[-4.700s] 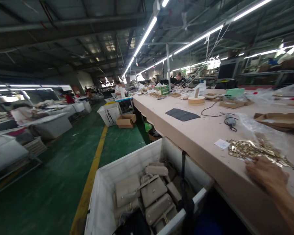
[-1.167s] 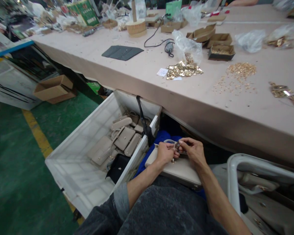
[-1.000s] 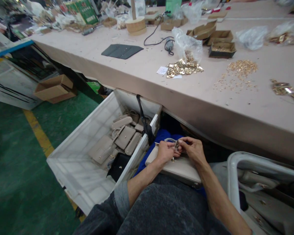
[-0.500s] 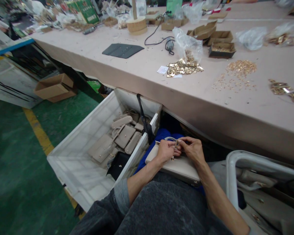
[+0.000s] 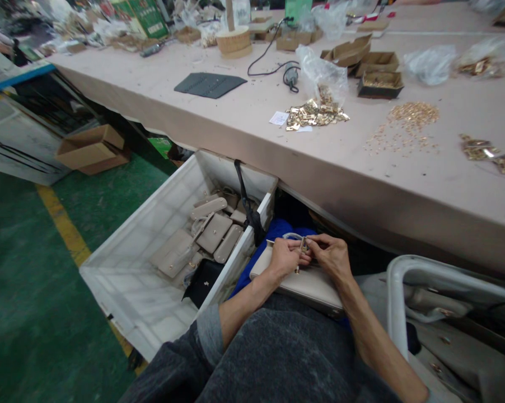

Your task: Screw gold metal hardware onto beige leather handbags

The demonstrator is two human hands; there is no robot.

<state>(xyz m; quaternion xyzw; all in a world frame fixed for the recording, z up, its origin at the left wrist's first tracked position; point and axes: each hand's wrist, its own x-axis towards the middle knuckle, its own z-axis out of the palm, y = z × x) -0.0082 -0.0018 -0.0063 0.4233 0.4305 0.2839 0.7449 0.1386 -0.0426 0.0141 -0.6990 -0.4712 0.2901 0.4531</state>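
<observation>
A beige handbag (image 5: 310, 284) lies across my lap, its pale handle arching up behind my fingers. Above the bag, my left hand (image 5: 284, 257) is closed, with its fingertips around a small gold metal fitting (image 5: 303, 244). My right hand (image 5: 331, 254) pinches the same fitting from the other side, thumb and fingers together. The fingers cover much of the fitting, and I cannot tell how it joins the bag. A second bit of gold metal shows on the bag just below my left fingers.
At my left stands a white bin (image 5: 139, 224) with several beige bags and a black one (image 5: 202, 282). Another white bin (image 5: 397, 302) with bags is at my right. Ahead, the table (image 5: 235, 126) carries piled gold fittings (image 5: 315, 115), small gold pieces (image 5: 414, 116) and cardboard boxes (image 5: 380, 85).
Both hands stay at the same place over the bag, with the gold fitting turned very slightly between the fingers. The whole view has shifted a little.
</observation>
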